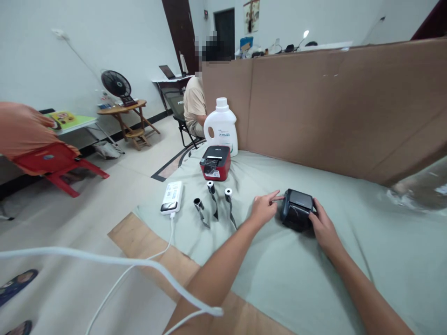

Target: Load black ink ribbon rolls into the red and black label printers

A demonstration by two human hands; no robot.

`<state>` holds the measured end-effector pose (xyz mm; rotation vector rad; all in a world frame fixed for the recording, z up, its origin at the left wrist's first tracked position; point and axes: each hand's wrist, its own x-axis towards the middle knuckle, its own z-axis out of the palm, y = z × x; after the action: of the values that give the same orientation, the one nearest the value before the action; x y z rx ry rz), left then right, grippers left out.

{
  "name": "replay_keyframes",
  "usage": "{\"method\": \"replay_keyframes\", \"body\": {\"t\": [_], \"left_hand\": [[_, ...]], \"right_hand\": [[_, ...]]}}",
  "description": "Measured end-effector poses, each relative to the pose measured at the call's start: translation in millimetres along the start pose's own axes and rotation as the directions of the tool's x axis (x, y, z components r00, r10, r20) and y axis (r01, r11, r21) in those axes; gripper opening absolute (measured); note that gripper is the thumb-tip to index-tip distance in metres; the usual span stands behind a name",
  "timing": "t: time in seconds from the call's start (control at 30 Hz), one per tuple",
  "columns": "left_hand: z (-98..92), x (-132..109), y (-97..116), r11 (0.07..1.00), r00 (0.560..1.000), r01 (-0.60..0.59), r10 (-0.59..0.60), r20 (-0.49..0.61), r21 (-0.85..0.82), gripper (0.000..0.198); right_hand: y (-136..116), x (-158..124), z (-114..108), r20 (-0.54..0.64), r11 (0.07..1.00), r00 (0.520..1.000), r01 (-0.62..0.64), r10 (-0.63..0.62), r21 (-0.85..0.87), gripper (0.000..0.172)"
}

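A small black label printer (298,210) rests on the pale green cloth, in front of me to the right. My right hand (323,225) grips its right side, thumb at the front corner and fingers partly hidden behind the casing. From the other side, my left hand (264,209) reaches out with fingers apart, a fingertip at the printer's left edge, holding nothing. Left of that hand stand several small rolls of paper or ribbon: a dark one (198,203) and two white-ended ones (210,186), (228,192), each with a dark strip trailing.
A red and black printer (215,164) stands behind the rolls, before a white jug (223,125). A white power bank (172,197) has a cable (171,235) plugged in. Cardboard (314,102) walls the back; clear plastic (424,186) lies right. Two people sit beyond the bed-like surface.
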<state>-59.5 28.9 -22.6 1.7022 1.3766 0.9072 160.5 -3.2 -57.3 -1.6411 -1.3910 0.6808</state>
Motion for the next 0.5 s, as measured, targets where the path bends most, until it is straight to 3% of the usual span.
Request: {"method": "replay_keyframes", "body": {"t": [0.17,0.5], "left_hand": [[2.2,2,-5,0.996,0.997,-0.077,0.077,-0.006,-0.045,0.059],[1.4,1,-6,0.997,0.997,-0.072,0.071,-0.008,-0.03,0.058]], "right_hand": [[-2,3,-3,0.005,0.999,0.999,0.047,-0.047,0.027,0.068],[-6,18,-20,0.051,0.993,0.993,0.105,-0.103,-0.055,0.063]]}}
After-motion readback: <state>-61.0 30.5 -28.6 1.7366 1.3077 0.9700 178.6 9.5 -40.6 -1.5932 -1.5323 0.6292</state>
